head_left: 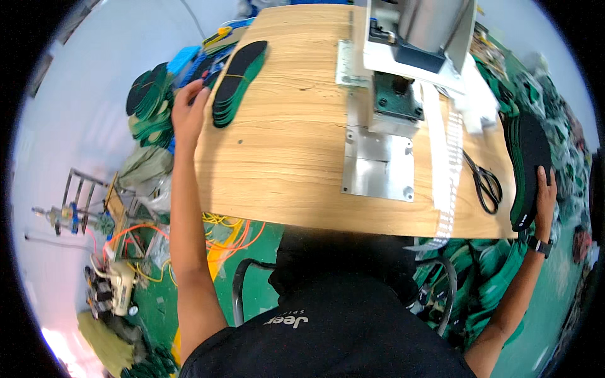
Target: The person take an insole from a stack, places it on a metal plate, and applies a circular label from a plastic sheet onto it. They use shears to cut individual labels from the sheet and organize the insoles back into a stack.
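Note:
My left hand (pixel 188 113) reaches to the far left edge of the wooden table (pixel 283 145), fingers spread beside a stack of black-and-green insoles (pixel 238 79) lying there; whether it touches the stack I cannot tell. My right hand (pixel 544 192) grips the near end of another stack of black-and-green insoles (pixel 528 160) at the table's right edge. A dark watch sits on that wrist.
A grey press machine (pixel 409 38) on metal plates (pixel 377 160) stands at the table's middle back. A white label strip (pixel 449 164) and black scissors (pixel 485 183) lie right of it. More insoles (pixel 150 94) pile left of the table. Cables and tools cover the green floor.

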Motion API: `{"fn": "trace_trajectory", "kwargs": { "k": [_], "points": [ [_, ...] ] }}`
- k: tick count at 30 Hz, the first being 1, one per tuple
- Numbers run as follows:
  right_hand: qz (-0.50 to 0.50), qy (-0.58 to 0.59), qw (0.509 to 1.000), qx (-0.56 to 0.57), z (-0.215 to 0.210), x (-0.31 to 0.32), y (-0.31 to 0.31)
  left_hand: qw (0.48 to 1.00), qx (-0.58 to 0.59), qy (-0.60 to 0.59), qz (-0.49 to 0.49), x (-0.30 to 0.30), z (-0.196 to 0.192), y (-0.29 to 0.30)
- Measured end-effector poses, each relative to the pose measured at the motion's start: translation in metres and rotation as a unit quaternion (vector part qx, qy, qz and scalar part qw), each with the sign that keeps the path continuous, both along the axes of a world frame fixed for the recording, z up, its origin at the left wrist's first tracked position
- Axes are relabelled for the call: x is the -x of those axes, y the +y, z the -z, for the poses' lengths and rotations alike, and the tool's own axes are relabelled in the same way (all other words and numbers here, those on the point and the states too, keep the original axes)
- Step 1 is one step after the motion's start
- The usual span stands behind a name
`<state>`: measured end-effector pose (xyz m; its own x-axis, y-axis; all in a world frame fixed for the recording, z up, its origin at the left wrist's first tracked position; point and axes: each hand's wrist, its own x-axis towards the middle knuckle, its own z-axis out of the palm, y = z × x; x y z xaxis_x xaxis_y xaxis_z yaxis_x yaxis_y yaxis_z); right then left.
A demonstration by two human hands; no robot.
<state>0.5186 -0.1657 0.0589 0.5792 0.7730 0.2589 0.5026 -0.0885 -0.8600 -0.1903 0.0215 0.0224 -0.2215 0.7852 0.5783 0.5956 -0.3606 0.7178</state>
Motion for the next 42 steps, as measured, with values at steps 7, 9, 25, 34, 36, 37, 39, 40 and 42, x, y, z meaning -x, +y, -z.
{"fn": "trace_trajectory", "kwargs": {
  "k": [7, 9, 25, 34, 36, 37, 39, 40, 42],
  "points": [
    [-0.008, -0.358, 0.916, 0.182, 0.082, -0.089, 0.058, 0.992, 0.078, 0.097, -0.035, 0.0, 0.014, 0.063],
    [0.025, -0.444, 0.889, 0.105, 0.072, -0.084, 0.054, 0.963, 0.131, 0.209, -0.112, -0.008, 0.015, 0.078],
    [-0.429, 0.013, 0.903, -0.012, 0.056, 0.411, 0.043, 0.979, 0.125, -0.088, 0.137, -0.115, 0.028, -0.132],
    [-0.546, -0.035, 0.829, -0.119, 0.027, 0.408, 0.023, 0.775, 0.109, -0.47, 0.408, -0.105, 0.051, -0.179],
    [-0.553, -0.024, 0.825, -0.114, 0.027, 0.404, 0.013, 0.794, 0.101, -0.539, 0.264, -0.123, 0.044, -0.178],
    [-0.551, -0.035, 0.826, -0.114, 0.029, 0.402, 0.007, 0.794, 0.096, -0.569, 0.192, -0.132, 0.041, -0.178],
    [-0.541, -0.027, 0.83, -0.136, 0.032, 0.399, 0.004, 0.765, 0.107, -0.567, 0.285, -0.136, 0.041, -0.183],
    [-0.532, -0.006, 0.833, -0.155, 0.035, 0.397, 0.003, 0.749, 0.115, -0.564, 0.328, -0.139, 0.042, -0.187],
    [-0.502, -0.007, 0.845, -0.184, 0.045, 0.396, 0.001, 0.747, 0.155, -0.598, 0.245, -0.155, 0.037, -0.192]
  ]
}}
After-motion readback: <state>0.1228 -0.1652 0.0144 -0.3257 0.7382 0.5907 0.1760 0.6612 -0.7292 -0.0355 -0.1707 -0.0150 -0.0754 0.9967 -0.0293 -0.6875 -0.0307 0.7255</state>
